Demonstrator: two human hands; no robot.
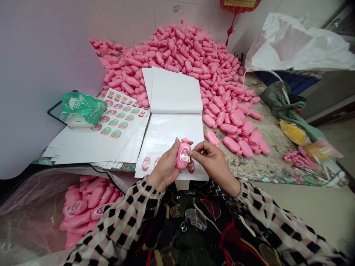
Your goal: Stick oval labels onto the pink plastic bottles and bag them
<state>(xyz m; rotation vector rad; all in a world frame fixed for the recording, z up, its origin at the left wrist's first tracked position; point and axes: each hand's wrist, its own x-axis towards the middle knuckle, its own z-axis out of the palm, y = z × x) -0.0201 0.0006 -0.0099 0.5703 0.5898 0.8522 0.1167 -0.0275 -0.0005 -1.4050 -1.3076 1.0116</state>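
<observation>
My left hand [165,164] is closed around a small pink plastic bottle [180,162], held upright with its narrow neck toward the pile. An oval pink-and-white sticker [185,153] is on the bottle's front. My right hand [212,160] pinches at the sticker's right edge with thumb and forefinger; a small pale corner shows under the fingertips. Beneath both hands lies a white sticker sheet [172,127], with a few oval stickers left along its near edge, partly hidden by my hands and the bottle.
A big heap of pink bottles [188,48] covers the back of the worktable [266,162]. Printed sticker sheets [122,111] and a green plastic packet [82,107] lie left. Labelled bottles [88,199] fill a clear bag below left. Yellow packet [294,132] and green cloth [288,103] lie right.
</observation>
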